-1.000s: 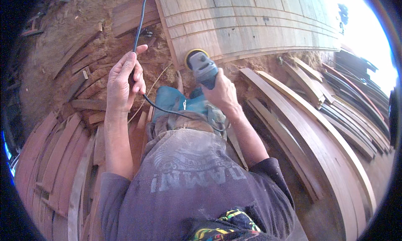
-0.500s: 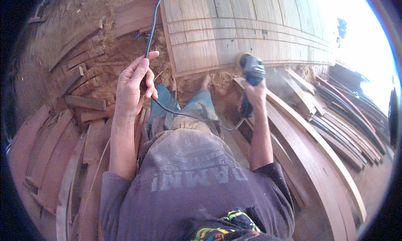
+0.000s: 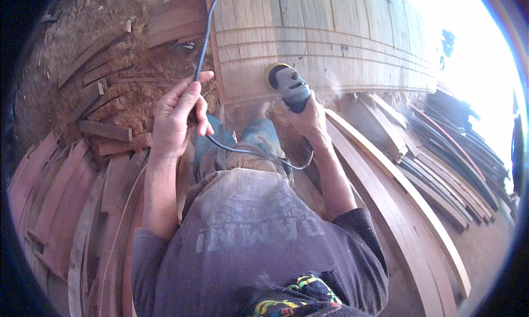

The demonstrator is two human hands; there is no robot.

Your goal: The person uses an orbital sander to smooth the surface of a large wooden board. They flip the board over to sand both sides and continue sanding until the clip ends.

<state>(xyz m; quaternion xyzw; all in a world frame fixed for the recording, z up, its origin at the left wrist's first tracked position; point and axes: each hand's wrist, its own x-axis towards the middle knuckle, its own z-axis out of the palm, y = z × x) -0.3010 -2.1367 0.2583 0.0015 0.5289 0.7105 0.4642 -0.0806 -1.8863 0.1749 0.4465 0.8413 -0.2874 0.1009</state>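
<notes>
While our left hand (image 3: 177,116) pinches the cord (image 3: 205,44) as before, our right hand (image 3: 310,118) grips the grinder (image 3: 292,87). We have moved it leftward over the panel (image 3: 352,70).

Glare burns the upper right to white and bleaches the near-by end of the panel (image 3: 325,44); the left side is dimmer. Pale haze (image 3: 332,85) softens the view beside the grinder (image 3: 290,88). Fisheye distortion bows the planks (image 3: 394,198) toward a black rim. Fine detail looks soft.
</notes>
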